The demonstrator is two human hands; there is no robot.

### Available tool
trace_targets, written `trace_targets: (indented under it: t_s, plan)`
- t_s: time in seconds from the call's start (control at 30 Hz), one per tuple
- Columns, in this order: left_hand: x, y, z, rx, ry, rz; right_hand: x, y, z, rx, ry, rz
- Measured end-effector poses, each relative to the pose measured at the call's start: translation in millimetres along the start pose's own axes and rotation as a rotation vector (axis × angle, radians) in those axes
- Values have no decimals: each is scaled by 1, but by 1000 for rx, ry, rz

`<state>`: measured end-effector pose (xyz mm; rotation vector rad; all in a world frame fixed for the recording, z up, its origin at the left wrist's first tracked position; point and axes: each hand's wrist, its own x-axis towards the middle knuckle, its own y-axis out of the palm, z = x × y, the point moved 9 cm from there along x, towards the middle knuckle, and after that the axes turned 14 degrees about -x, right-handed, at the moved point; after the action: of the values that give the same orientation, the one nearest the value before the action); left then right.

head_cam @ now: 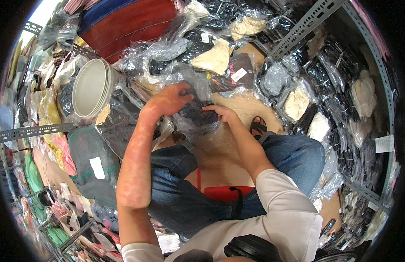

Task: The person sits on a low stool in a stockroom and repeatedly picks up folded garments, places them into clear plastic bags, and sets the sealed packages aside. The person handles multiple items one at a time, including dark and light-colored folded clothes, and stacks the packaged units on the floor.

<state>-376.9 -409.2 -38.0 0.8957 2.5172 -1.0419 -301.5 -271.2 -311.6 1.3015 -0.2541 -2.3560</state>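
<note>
A clear plastic bag with dark folded fabric in it (197, 119) lies in front of me, above my knees. My left hand (171, 98) is over its upper left side, fingers curled; whether they grip the plastic cannot be told. My right hand (220, 112) touches the bag's right side with an extended finger, the other fingers partly hidden. Just beyond are a cream cloth bundle (213, 57) and a bagged dark garment with a colourful print and white label (233, 73). To the left stands a stack of pale round plastic tubs (91, 88).
Slotted metal shelving posts (304, 29) rise at the right, beside piles of bagged dark goods (330, 78). A red and blue padded item (130, 26) stands at the upper left. A dark green wrapped bundle (91, 160) is at my left. A red seat (227, 193) shows beneath me.
</note>
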Motion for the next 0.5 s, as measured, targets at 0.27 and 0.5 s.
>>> trace_targets:
  t_s: [0.27, 0.5]
  plan:
    - [2, -10, 2, -85, -46, -57, -29, -27, 25, 27, -59, -48]
    - [2, -19, 51, -155, -161, -240, -58, -32, 30, 83, -168, -71]
